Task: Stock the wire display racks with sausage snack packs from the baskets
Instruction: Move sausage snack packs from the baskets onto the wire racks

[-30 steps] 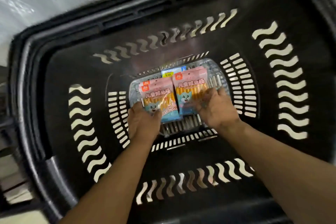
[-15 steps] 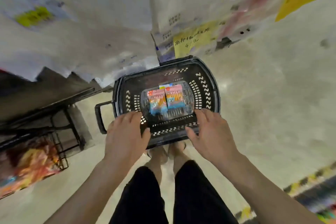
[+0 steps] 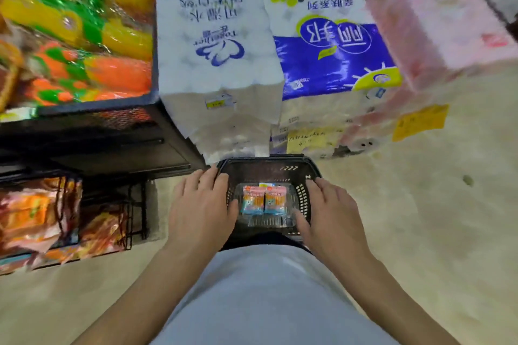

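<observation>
My left hand (image 3: 200,204) and right hand (image 3: 330,210) hovered over the basket (image 3: 266,161), fingers spread, empty, probably to reach in. Two packs (image 3: 265,200) lay flat in its tray (image 3: 269,223); rack (image 3: 144,204) stood left.

Δ 1.0 s | left hand (image 3: 200,210), right hand (image 3: 330,214): off the sausage packs (image 3: 265,200), up out of the basket (image 3: 269,166), fingers now spread, empty | view: pulled back; wire rack (image 3: 134,204), tissue bales (image 3: 218,36) entered
</observation>
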